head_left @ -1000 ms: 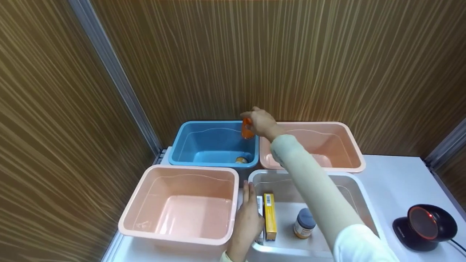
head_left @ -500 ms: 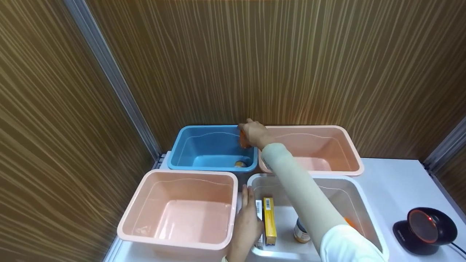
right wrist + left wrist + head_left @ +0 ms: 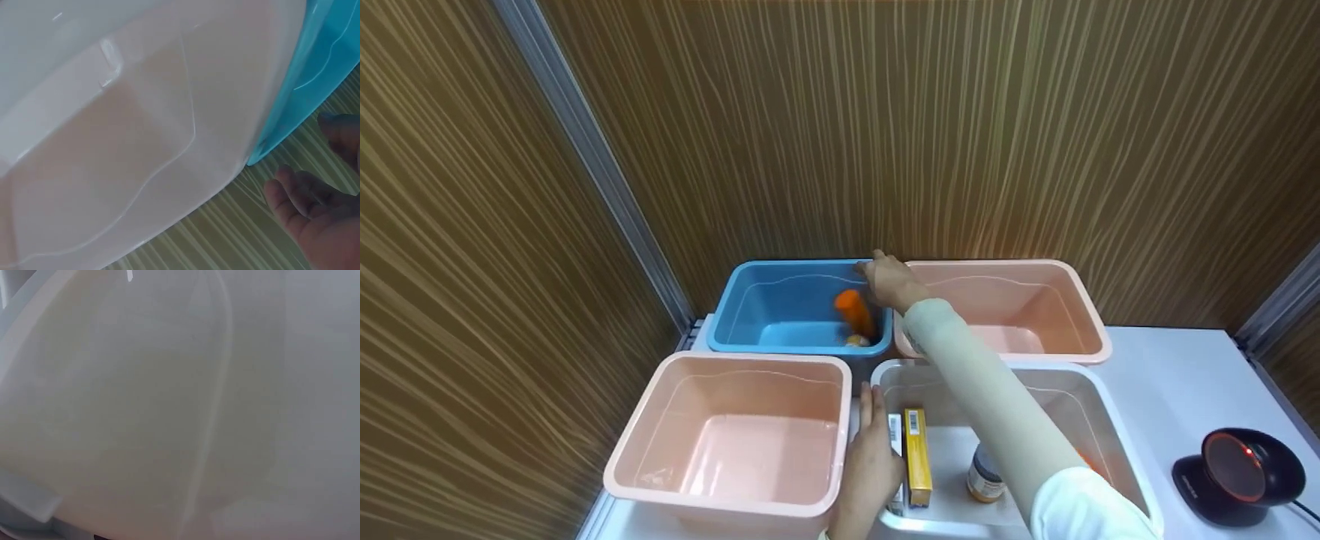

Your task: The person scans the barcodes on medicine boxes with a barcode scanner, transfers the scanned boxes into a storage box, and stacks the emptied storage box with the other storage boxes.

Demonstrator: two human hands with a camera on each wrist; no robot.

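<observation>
My right hand is over the right rim of the blue bin, with nothing in its grasp. Below it, an orange cylindrical container, blurred and tilted, is inside the bin above a small yellowish item. In the right wrist view, the fingers of the right hand are apart from the thumb. My left hand rests at the left rim of the white bin, two fingers straight along it. Beside it inside the bin stand a yellow box and a white box.
A dark-lidded jar stands in the white bin, partly behind the right sleeve, with something orange further right. Peach bins stand front left and back right. A black device sits at right. Wood-patterned walls enclose the table.
The right hand has lowered slightly and let go of the orange container, which has dropped into the blue bin. The left hand stays at the white bin's rim.
</observation>
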